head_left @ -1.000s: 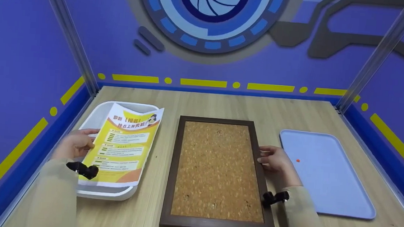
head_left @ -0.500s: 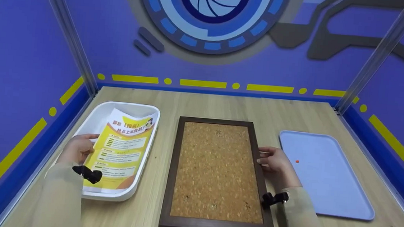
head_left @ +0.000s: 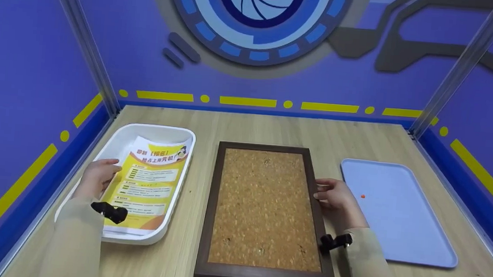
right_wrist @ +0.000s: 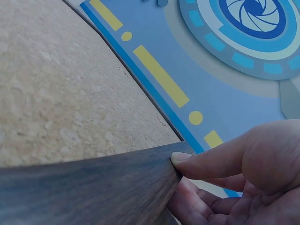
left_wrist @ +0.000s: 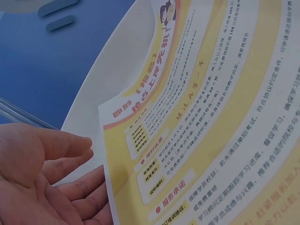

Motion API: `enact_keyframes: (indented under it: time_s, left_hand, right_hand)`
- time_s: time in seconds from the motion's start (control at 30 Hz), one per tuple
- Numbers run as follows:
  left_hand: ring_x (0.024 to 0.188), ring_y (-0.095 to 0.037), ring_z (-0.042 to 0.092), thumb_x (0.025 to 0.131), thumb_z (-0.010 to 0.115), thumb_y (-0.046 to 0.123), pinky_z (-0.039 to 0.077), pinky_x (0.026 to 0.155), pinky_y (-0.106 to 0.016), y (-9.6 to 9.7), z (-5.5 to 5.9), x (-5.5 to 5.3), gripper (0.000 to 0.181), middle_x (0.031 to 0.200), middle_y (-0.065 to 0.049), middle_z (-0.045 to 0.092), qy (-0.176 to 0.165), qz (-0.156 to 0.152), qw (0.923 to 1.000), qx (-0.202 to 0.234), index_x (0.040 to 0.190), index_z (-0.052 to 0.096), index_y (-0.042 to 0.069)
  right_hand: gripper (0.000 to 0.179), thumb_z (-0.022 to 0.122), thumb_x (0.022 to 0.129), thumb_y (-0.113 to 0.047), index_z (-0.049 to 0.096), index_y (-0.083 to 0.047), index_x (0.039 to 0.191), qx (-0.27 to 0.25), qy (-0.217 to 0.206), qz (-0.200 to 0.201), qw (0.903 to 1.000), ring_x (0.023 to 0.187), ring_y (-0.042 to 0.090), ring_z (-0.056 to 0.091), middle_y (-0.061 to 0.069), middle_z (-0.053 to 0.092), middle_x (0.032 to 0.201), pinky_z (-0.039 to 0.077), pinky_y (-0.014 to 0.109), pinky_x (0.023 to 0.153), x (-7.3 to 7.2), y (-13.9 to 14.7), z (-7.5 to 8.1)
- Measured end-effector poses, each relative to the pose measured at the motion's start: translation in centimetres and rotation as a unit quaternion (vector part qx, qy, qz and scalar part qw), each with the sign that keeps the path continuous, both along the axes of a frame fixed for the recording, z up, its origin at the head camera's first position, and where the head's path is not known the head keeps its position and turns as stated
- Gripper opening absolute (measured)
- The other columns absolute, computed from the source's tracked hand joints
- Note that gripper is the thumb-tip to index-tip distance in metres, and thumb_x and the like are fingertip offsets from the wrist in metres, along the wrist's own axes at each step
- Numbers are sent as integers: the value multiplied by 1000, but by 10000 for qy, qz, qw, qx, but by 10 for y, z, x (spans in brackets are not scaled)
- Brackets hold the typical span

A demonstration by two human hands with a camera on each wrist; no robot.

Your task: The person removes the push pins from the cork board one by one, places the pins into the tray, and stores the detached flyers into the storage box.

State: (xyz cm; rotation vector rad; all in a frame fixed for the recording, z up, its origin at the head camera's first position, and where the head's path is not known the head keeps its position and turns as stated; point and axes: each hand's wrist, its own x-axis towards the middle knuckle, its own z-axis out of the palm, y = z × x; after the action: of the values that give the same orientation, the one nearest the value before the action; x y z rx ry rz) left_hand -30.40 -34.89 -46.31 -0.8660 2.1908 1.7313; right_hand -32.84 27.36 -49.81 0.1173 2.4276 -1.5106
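Note:
A yellow and white printed flyer (head_left: 148,183) lies in the white plastic tray (head_left: 186,169) on the left. My left hand (head_left: 97,177) is over the tray's left side, beside the flyer's left edge. In the left wrist view its thumb is off the paper, and the lower fingertips are right at the flyer's edge. In the middle lies a corkboard (head_left: 267,210) with a dark brown wooden frame. My right hand (head_left: 336,197) pinches the right side of this frame, thumb (right_wrist: 182,158) on top and the other fingers partly hidden under the edge.
A pale blue tray (head_left: 403,212) with a small orange-red dot (head_left: 363,196) on it lies at the right. Purple-blue walls enclose the wooden table (head_left: 265,129) at the back and sides.
The flyer has come down from above the tray's right rim to lie within the tray. My left hand has let go of it. The right hand stays on the corkboard frame.

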Motion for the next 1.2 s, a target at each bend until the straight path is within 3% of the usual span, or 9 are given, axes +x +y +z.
enact_keyframes:
  time_s: [0.1, 0.2, 0.43, 0.7, 0.87, 1.0, 1.2]
  left_hand:
    - [152, -34, 35, 106, 44, 17, 29, 128, -50, 1, -1, -2, 65, 169, -21, 25, 252, 40, 9994, -222, 165, 19, 7]
    - [157, -38, 23, 105, 46, 16, 21, 130, -54, 5, 1, -3, 64, 171, -22, 20, 579, 40, 9973, -460, 164, 21, 4]
    - [157, -38, 26, 108, 49, 31, 25, 129, -51, 20, 12, -7, 66, 169, -22, 26, 1128, -29, 9932, -296, 164, 24, 8]
    - [155, -36, 32, 109, 46, 36, 29, 127, -51, 54, 31, -18, 66, 168, -22, 29, 1612, -567, 9851, -202, 164, 24, 9]
    - [155, -35, 33, 109, 46, 38, 32, 126, -51, 79, 43, -24, 64, 169, -18, 30, 1662, -913, 9809, -429, 164, 27, 12]
    - [154, -35, 35, 109, 47, 38, 34, 125, -50, 101, 51, -31, 62, 166, -18, 35, 1788, -1221, 9731, -782, 163, 30, 12]
    - [152, -35, 39, 109, 50, 32, 32, 126, -47, 137, 56, -40, 57, 160, -21, 44, 2281, -1674, 9519, -1177, 158, 39, 5]
  right_hand:
    - [61, 70, 92, 3, 48, 7, 148, -11, -7, 10, 10000, 102, 16, 63, 28, 61, 131, 59, 26, 77, 0, 0, 0]
    - [60, 69, 92, 3, 48, 7, 148, -25, -41, 3, 10000, 100, 14, 63, 27, 61, 131, 59, 25, 78, 0, 0, -1]
    - [60, 69, 92, 4, 47, 8, 148, -212, -91, -19, 9997, 92, 9, 67, 27, 62, 133, 60, 26, 78, -1, -1, -2]
    - [59, 69, 91, 4, 48, 8, 147, -161, -68, -65, 9998, 91, 9, 67, 26, 64, 129, 60, 26, 77, 0, -1, -1]
    - [58, 68, 92, 4, 49, 8, 147, -114, -54, -30, 9999, 90, 7, 65, 26, 64, 130, 60, 26, 77, 0, -3, -2]
    - [59, 68, 92, 5, 47, 9, 147, -204, -32, 41, 9998, 91, 8, 66, 27, 64, 130, 59, 25, 77, 0, -3, -2]
    - [59, 68, 92, 5, 47, 10, 147, -251, -46, 70, 9996, 90, 9, 66, 25, 66, 126, 59, 25, 74, -3, -2, -1]
